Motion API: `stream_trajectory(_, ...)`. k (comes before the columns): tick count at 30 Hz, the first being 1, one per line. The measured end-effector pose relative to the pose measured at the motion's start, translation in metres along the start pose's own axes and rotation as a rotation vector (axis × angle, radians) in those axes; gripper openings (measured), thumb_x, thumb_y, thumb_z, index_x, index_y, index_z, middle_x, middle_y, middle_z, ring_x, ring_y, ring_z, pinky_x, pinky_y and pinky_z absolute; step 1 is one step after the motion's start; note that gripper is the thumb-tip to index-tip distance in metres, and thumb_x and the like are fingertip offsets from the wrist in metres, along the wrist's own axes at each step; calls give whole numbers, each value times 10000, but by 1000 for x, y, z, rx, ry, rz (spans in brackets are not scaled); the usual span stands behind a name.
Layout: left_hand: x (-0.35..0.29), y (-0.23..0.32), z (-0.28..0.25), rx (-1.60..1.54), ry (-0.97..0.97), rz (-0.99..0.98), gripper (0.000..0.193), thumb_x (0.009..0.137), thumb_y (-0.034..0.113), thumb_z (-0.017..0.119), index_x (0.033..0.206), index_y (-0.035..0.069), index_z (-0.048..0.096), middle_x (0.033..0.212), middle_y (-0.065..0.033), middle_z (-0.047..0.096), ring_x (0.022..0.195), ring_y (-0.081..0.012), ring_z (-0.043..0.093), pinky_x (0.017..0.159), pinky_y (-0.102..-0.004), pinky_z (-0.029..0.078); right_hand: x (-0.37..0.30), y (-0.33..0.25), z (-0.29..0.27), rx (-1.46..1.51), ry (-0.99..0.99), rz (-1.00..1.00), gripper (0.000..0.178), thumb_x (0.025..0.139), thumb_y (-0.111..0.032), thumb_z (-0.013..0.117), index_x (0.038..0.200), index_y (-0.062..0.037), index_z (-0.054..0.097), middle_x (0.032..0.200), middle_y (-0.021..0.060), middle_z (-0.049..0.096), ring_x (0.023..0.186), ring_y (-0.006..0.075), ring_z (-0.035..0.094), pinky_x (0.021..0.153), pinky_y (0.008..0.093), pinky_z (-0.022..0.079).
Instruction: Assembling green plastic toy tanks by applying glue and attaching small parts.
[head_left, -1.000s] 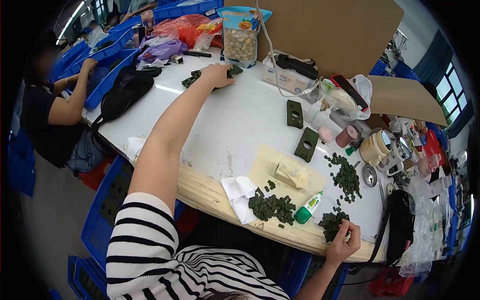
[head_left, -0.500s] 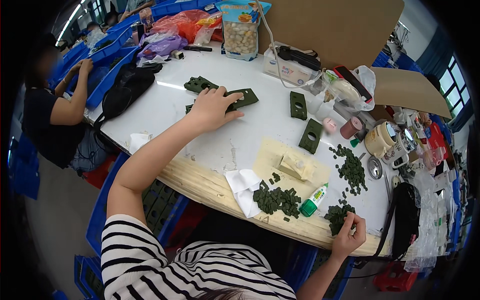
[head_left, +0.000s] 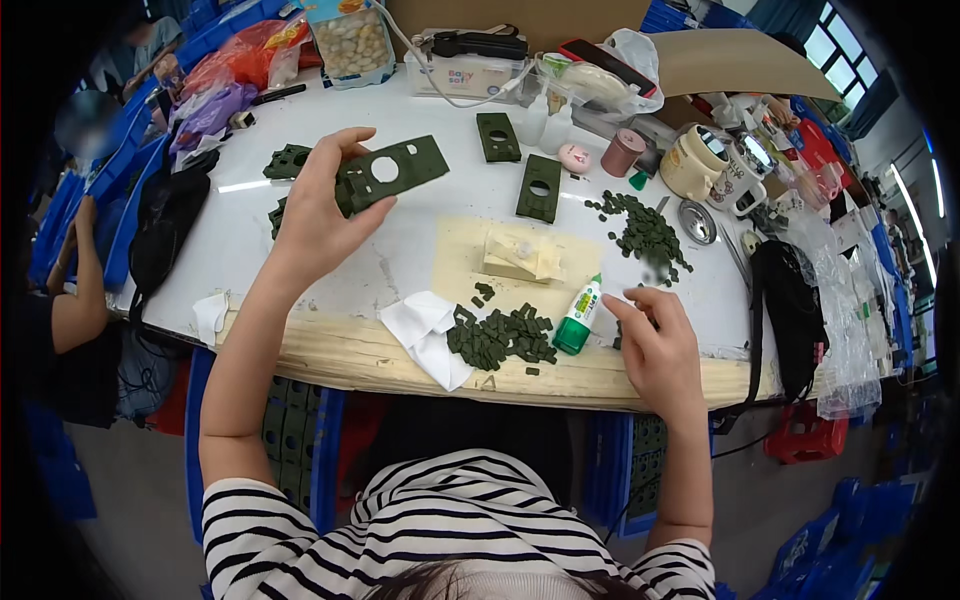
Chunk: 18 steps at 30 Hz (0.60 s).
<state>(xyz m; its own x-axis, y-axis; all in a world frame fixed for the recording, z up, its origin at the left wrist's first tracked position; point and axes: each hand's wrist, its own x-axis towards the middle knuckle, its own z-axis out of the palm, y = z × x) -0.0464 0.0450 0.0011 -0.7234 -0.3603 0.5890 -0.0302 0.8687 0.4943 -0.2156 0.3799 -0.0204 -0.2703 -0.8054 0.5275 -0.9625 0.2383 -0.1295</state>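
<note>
- The left hand (head_left: 325, 215) is raised above the white tabletop (head_left: 300, 290), fingers curled and pinching the near end of a dark green plastic plate (head_left: 392, 172) with a round hole in it.
- The plate's long axis runs from the hand toward the upper right of the view, its free end pointing at the far side of the tabletop; its flat face is turned up toward the camera, slightly tilted.
- The right hand (head_left: 658, 345) rests at the near tabletop edge, fingers loosely bent, index finger stretched toward a small green glue bottle (head_left: 578, 315) lying just beside it; whether it touches the bottle cannot be told.
- A heap of small green pieces (head_left: 500, 338) lies at the near edge beside a white cloth (head_left: 425, 335), between the two hands.
- Two more green plates (head_left: 520, 160) lie flat farther back, well apart from the held one.
- Open tabletop lies beneath the held plate; the far and right edges are crowded with boxes, cups (head_left: 720, 170) and bags.
</note>
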Motion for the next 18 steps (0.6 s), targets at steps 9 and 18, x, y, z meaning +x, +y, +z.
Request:
stream_trajectory(9, -14, 29, 6, -463, -344, -98, 557, 722, -27, 722, 1240, 20, 523, 1143, -46, 478, 1053, -141, 536, 939, -298, 464, 36, 3, 6, -206, -396, -335, 305, 714, -47, 616, 1010, -107, 572, 951, 62, 507, 900, 208, 546, 690, 320, 469)
stream_trajectory(18, 31, 36, 11, -869, -243, -203, 662, 719, 69, 770, 1311, 21, 476, 1185, -57, 532, 1078, -135, 515, 929, -264, 438, 69, 24, -115, 80, 505, -106, 247, 769, -51, 695, 961, -20, 543, 807, 73, 573, 698, 162, 572, 623, 263, 466)
